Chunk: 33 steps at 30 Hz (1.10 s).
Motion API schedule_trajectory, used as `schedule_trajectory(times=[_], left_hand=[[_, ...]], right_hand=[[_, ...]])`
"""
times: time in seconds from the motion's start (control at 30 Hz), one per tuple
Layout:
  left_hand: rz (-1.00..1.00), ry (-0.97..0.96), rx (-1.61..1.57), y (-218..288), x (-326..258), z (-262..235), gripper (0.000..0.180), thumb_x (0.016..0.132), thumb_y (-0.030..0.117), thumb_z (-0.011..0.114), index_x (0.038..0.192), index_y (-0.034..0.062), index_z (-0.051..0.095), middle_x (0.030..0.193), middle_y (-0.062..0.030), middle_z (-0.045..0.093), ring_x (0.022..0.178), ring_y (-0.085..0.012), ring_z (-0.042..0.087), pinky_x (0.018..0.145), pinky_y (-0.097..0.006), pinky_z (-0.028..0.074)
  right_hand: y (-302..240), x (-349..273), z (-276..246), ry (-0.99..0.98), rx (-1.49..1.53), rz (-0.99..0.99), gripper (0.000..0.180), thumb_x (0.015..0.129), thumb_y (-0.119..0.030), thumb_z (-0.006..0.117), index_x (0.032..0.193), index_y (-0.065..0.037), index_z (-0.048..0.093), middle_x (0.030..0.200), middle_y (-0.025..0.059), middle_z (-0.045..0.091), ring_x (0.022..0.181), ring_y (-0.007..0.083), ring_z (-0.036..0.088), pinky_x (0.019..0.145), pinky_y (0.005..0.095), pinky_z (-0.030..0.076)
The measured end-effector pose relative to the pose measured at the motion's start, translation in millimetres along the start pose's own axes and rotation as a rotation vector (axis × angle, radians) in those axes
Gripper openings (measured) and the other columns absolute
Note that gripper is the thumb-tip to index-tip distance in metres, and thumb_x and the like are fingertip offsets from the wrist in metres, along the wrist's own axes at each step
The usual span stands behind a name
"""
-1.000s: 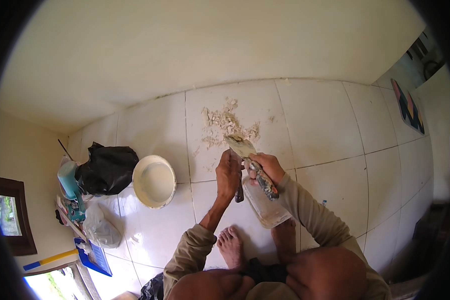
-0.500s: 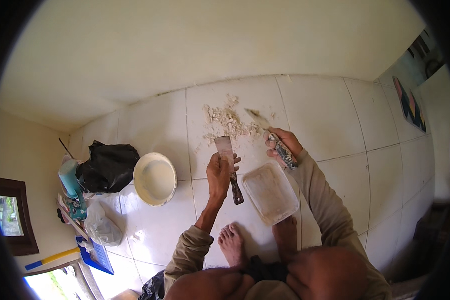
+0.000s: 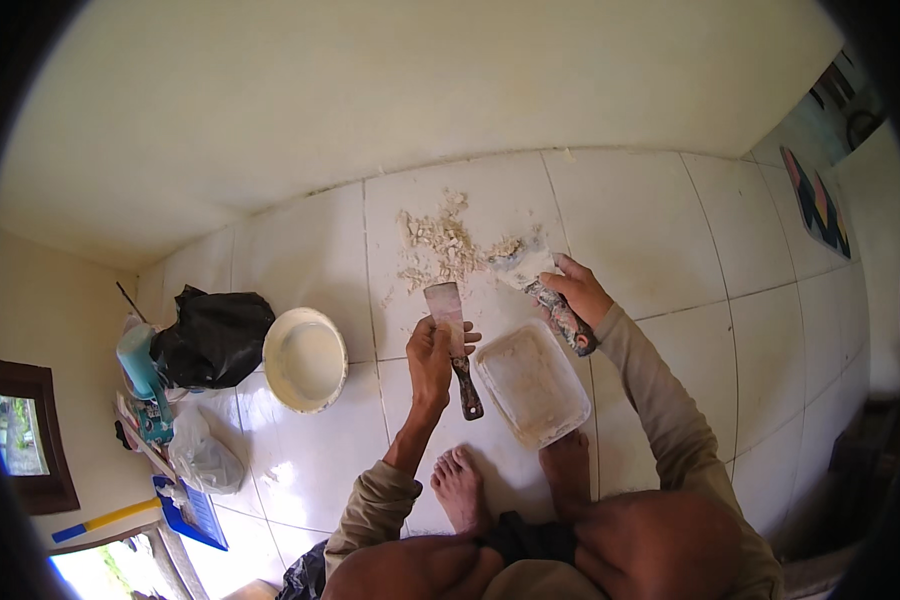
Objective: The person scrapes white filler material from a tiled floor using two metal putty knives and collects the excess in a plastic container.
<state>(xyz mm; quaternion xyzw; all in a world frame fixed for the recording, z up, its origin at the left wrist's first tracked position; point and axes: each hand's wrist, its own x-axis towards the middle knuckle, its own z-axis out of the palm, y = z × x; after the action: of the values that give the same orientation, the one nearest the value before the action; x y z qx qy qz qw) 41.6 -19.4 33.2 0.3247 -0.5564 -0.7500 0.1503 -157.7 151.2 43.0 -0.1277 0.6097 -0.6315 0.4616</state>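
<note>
My left hand (image 3: pixel 433 356) grips a putty knife (image 3: pixel 452 341) by its dark handle, its flat blade pointing toward a pile of crumbly white filler (image 3: pixel 442 245) on the tiled floor. My right hand (image 3: pixel 576 289) holds a second, filler-caked scraper (image 3: pixel 536 280) whose blade touches the right edge of that pile. A shallow rectangular plastic tray (image 3: pixel 530 381), smeared inside, lies on the floor just below both hands. My bare feet (image 3: pixel 460 488) rest behind it.
A round white bucket (image 3: pixel 304 359) stands left of the hands, with a black plastic bag (image 3: pixel 213 338) beside it. Further left are a teal bottle (image 3: pixel 137 358), a clear bag (image 3: pixel 202 458) and a blue dustpan (image 3: pixel 192 510). The wall rises behind the pile.
My hands have separated: the right hand carried its scraper up and right to the pile's edge, the left lowered its knife toward the pile. The tray now lies uncovered on the floor.
</note>
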Motion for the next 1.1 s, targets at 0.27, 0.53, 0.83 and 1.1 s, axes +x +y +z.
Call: schedule_trajectory(times=[0.27,0.53,0.83,1.1], left_hand=[[-0.158,-0.182,-0.045,41.8,11.1,19.3,0.029,0.100,0.017,0.048,0.111,-0.0099,0.051,0.095,-0.0196,0.067,0.075,-0.0220,0.069,0.063,-0.028,0.055],[-0.171,-0.327,-0.082,45.0,18.3,12.7,0.027,0.101,0.016,0.044,0.110,-0.0075,0.055,0.089,-0.0162,0.068,0.068,-0.0161,0.064,0.057,-0.026,0.049],[-0.071,-0.310,0.032,41.4,25.1,6.8,0.031,0.101,0.019,0.041,0.116,-0.0060,0.055,0.093,-0.0148,0.068,0.071,-0.0147,0.064,0.059,-0.025,0.048],[0.446,-0.105,1.174,23.8,76.3,-14.3,0.044,0.085,-0.007,0.047,0.129,-0.0062,0.045,0.104,-0.0255,0.059,0.094,-0.0399,0.061,0.076,-0.048,0.050]], right_hand=[[-7.1,-10.5,8.7,0.046,-0.411,-0.305,0.033,0.096,-0.009,0.051,0.127,0.000,0.049,0.099,0.0085,0.062,0.081,0.0128,0.059,0.071,0.0284,0.052],[7.4,-10.9,5.1,0.146,-0.818,-0.718,0.024,0.092,-0.001,0.055,0.116,-0.003,0.059,0.094,0.0068,0.058,0.079,0.0184,0.058,0.073,0.0278,0.049],[12.2,4.5,-12.7,0.337,-1.490,-0.542,0.033,0.088,-0.003,0.059,0.118,-0.016,0.064,0.094,0.0081,0.057,0.087,0.0273,0.061,0.071,0.0410,0.049],[34.1,-14.6,-42.7,0.538,-1.256,-0.240,0.034,0.092,-0.014,0.059,0.124,-0.023,0.061,0.099,0.0066,0.056,0.097,0.0277,0.057,0.079,0.0471,0.048]])
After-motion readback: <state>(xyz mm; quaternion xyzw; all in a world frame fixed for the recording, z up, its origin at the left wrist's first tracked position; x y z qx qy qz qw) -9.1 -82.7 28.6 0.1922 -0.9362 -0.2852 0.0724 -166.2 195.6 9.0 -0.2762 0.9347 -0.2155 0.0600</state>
